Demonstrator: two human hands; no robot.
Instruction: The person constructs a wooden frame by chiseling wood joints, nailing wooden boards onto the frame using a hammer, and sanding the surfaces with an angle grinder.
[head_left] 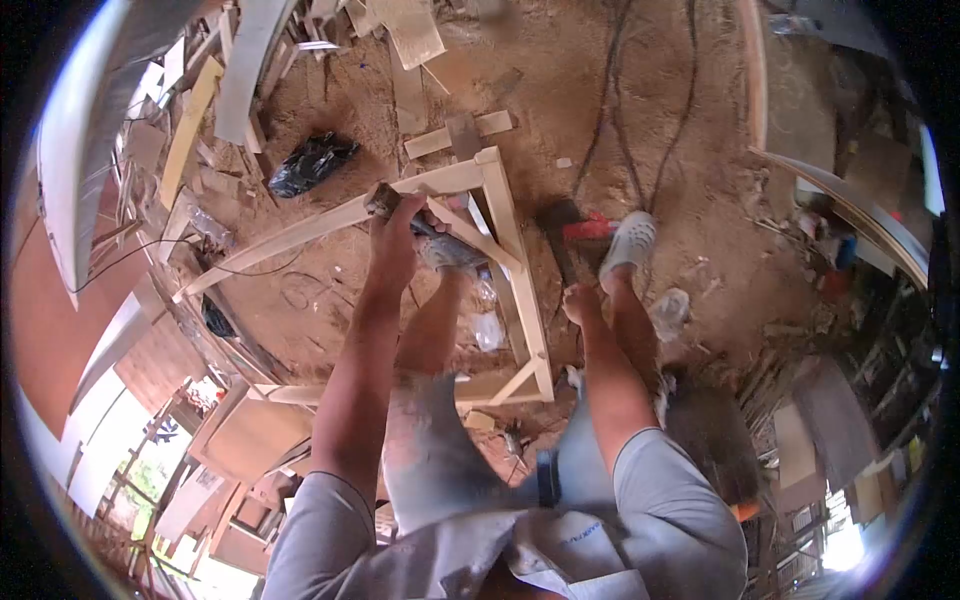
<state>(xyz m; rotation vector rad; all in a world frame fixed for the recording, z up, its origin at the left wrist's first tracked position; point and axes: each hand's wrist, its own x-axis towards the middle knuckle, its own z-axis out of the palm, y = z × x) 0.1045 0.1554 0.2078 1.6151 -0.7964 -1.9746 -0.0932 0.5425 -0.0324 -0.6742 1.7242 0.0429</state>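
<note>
A light wooden frame (517, 270) of joined bars lies on the dirt floor around my left leg, with short diagonal braces at two corners. My left hand (402, 218) is closed at the frame's far bar, around a short dark object with a blocky brown end (382, 200). Its exact kind cannot be made out, nor whether it touches the bar. To the right of the frame, my right hand (579, 303) is closed around the handle of what looks like a hammer (558, 216), dark and smeared by motion. A red object (592, 229) lies beside my right shoe.
Wood offcuts (400, 35) are heaped at the far left. A black plastic bag (312, 165) lies beyond the frame. Dark cables (612, 110) run along the floor. Clear plastic (670, 312) lies near my right leg. Boards (825, 420) lean at the right.
</note>
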